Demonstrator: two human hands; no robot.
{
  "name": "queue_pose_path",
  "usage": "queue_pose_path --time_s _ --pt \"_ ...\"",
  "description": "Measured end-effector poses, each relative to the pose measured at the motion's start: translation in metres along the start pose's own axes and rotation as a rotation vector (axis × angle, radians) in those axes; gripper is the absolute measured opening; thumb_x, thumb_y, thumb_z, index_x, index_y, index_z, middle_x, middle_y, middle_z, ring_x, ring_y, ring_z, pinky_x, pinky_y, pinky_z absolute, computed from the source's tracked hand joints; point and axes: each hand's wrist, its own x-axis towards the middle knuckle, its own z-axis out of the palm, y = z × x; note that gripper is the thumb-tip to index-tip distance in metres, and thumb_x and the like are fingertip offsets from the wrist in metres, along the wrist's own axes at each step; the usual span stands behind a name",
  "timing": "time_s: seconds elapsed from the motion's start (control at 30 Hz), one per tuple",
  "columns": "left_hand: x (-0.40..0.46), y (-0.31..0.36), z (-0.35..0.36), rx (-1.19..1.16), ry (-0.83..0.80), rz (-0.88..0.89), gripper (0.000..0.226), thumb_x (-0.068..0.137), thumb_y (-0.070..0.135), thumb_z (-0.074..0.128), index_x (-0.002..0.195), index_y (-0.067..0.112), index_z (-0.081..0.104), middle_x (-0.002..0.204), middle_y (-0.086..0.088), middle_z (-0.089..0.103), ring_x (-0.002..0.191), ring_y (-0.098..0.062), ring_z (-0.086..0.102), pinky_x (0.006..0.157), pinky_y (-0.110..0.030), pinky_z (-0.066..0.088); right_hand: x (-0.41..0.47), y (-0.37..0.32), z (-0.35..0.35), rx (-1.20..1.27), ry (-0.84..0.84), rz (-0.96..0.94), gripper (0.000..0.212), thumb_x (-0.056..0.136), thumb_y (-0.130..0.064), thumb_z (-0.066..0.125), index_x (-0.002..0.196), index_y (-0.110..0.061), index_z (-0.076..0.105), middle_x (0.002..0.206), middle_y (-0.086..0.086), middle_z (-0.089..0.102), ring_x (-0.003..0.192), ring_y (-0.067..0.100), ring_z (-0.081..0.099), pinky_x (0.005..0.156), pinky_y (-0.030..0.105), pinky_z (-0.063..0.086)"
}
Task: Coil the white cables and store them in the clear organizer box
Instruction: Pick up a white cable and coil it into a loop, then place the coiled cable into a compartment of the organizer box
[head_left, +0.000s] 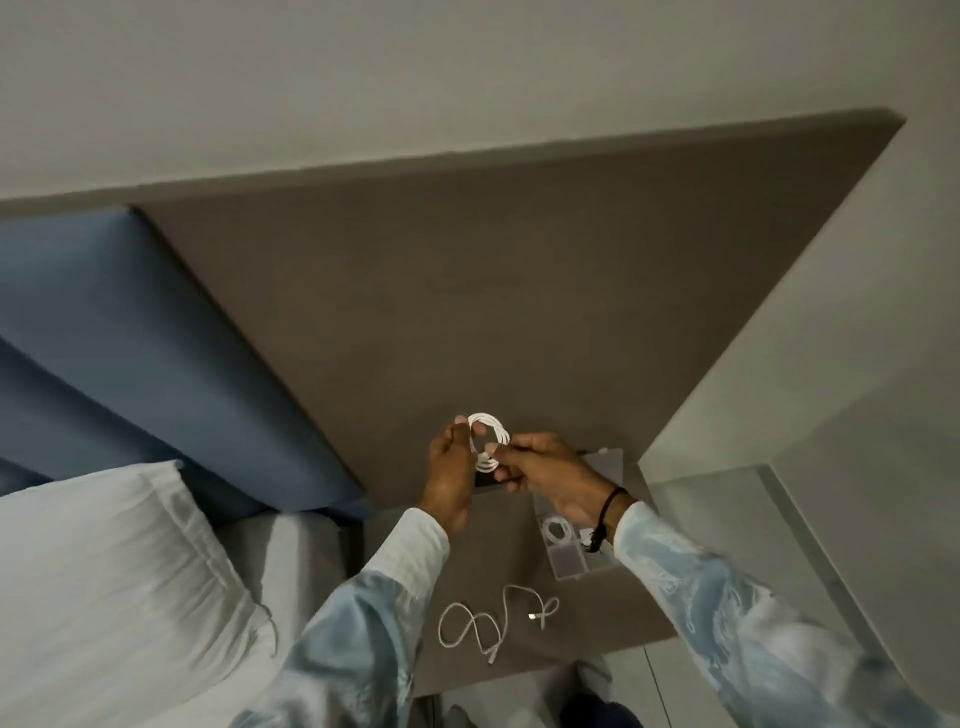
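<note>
One coiled white cable (485, 441) held aloft, another (556, 530) inside clear organizer box (569, 564), third cable (493, 621) loose.

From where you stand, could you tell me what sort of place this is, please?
Most likely a bedroom or hotel room. A white pillow lies against a padded blue headboard, and the hands coil a cable over a small brown bedside table that holds the organizer box.

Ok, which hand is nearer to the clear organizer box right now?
Right. The right hand hangs directly over the far end of the clear organizer box; the left hand is off to its left. Both hold the coiled white cable.
</note>
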Motion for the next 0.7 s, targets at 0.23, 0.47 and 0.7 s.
queue_pose_path --time_s 0.23,0.47,0.7 --pt "0.069 -0.134 0.058 0.190 0.018 -0.104 0.014 0.101 0.002 0.055 0.091 0.012 0.055 0.094 -0.017 0.061 0.086 -0.027 0.056 0.079 -0.046 0.051 0.074 0.118 -0.102 -0.029 0.228 0.237 0.014 0.083 -0.003 0.079 0.092 0.006 0.071 0.081 0.020 0.069 0.067 0.025 0.065 0.071 0.035 0.061" --pt "0.147 -0.316 0.083 0.560 -0.019 -0.263 0.021 0.083 -0.005 0.071 0.102 0.002 0.071 0.105 -0.018 0.076 0.094 -0.031 0.071 0.091 -0.041 0.059 0.161 0.287 -0.176 0.099 0.352 0.486 0.018 0.082 0.009 0.075 0.084 -0.001 0.061 0.062 0.013 0.064 0.043 0.016 0.063 0.047 0.024 0.056" --pt "0.168 -0.432 0.075 0.939 0.087 0.014 0.020 0.089 0.003 0.063 0.098 0.007 0.080 0.096 -0.009 0.079 0.083 -0.020 0.068 0.071 -0.006 0.042 0.196 0.400 -0.192 -0.285 0.302 0.439 0.010 0.081 0.001 0.076 0.088 0.008 0.077 0.084 0.024 0.077 0.072 0.031 0.077 0.066 0.038 0.065"
